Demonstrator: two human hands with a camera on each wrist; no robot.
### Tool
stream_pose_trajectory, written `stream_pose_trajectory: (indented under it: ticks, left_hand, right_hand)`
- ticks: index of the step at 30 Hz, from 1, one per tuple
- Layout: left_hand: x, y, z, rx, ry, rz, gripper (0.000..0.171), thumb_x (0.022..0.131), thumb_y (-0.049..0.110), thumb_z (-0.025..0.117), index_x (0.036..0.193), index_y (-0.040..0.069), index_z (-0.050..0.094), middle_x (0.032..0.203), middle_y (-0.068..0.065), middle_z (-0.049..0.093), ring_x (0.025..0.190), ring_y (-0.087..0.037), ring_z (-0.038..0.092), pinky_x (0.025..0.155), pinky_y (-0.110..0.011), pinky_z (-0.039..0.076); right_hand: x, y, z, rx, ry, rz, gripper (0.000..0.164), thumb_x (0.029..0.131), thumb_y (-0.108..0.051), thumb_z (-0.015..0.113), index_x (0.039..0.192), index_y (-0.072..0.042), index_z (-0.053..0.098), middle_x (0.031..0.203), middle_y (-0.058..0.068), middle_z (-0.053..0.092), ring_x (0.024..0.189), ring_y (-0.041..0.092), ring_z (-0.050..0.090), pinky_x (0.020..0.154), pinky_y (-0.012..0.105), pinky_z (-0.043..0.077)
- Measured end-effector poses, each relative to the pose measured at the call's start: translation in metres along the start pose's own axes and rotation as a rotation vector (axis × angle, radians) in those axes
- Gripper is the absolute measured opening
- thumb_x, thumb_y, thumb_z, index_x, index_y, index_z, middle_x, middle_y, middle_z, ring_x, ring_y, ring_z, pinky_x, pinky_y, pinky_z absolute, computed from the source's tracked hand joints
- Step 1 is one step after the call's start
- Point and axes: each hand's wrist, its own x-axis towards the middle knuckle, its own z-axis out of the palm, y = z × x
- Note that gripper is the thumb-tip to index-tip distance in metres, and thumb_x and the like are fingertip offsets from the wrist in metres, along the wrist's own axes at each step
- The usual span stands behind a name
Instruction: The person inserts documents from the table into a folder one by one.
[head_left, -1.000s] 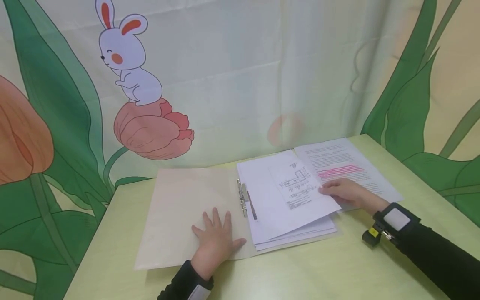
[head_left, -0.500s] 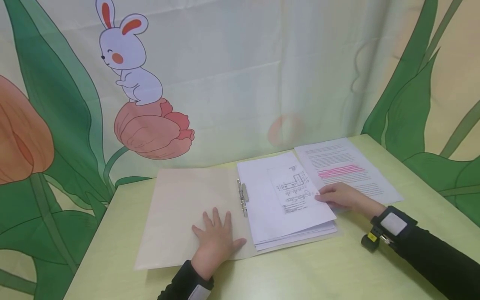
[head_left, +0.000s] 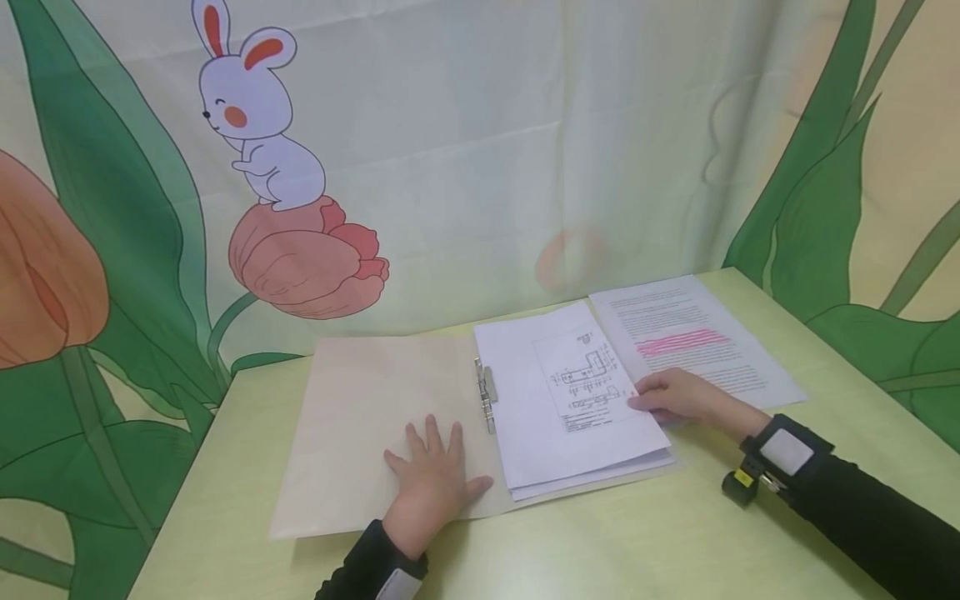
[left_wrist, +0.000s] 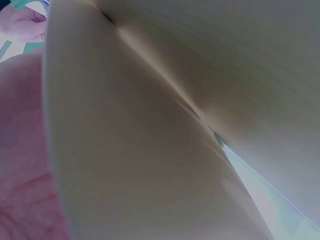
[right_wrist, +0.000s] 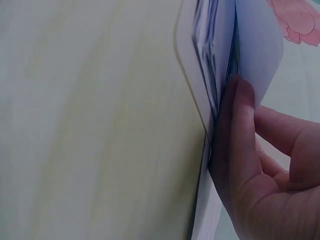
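An open beige folder [head_left: 360, 392] lies on the table, with a metal clip [head_left: 486, 396] along its fold. My left hand [head_left: 432, 487] rests on the folder's left cover, fingers spread. In the left wrist view its palm [left_wrist: 22, 150] shows beside the cover. Right of the clip lies a stack of white paper [head_left: 600, 479], topped by a sheet with a line drawing [head_left: 592, 379]. My right hand [head_left: 686, 396] pinches that sheet's right edge, thumb on top. In the right wrist view the fingers [right_wrist: 245, 130] reach under the lifted sheet [right_wrist: 257, 45], above the other pages.
Right of the folder lies a printed page [head_left: 675, 317] with pink highlighted lines, partly behind the right hand. The pale yellow table [head_left: 570, 550] meets a curtain [head_left: 465, 167] printed with a rabbit and tulips at its back edge.
My right hand has moved slightly left and down with the drawing sheet, which now lies more squarely over the stack. A dark strip beside the clip is now covered. The left hand stays put.
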Motion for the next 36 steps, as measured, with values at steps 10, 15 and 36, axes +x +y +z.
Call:
stream_pose_trajectory:
  ticks: [10, 15, 36]
  left_hand:
    - [0.000, 0.002, -0.002, -0.001, -0.004, 0.004, 0.089, 0.085, 0.069, 0.058, 0.151, 0.012, 0.040, 0.153, -0.025, 0.025, 0.139, -0.051, 0.021, 0.094, -0.074, 0.018]
    - [0.000, 0.002, -0.003, -0.002, -0.006, 0.001, 0.089, 0.085, 0.069, 0.058, 0.151, 0.012, 0.040, 0.153, -0.025, 0.025, 0.139, -0.051, 0.021, 0.095, -0.074, 0.018]
    - [-0.001, 0.001, -0.001, -0.017, 0.006, -0.004, 0.088, 0.085, 0.068, 0.060, 0.150, 0.011, 0.041, 0.152, -0.025, 0.026, 0.139, -0.050, 0.021, 0.094, -0.075, 0.018]
  right_hand:
    - [0.001, -0.002, -0.001, -0.075, 0.037, -0.008, 0.052, 0.089, -0.027, 0.074, 0.121, 0.011, 0.060, 0.100, 0.010, 0.066, 0.081, 0.016, 0.063, 0.069, 0.028, 0.050]
    - [0.000, 0.002, -0.007, -0.099, 0.051, -0.023, 0.044, 0.089, -0.027, 0.074, 0.116, 0.007, 0.065, 0.097, 0.008, 0.067, 0.080, 0.016, 0.065, 0.068, 0.028, 0.051]
    - [-0.017, 0.053, -0.068, -0.320, 0.244, -0.126, 0.027, 0.087, -0.021, 0.074, 0.096, 0.004, 0.070, 0.083, 0.004, 0.065, 0.071, 0.014, 0.057, 0.057, 0.024, 0.044]
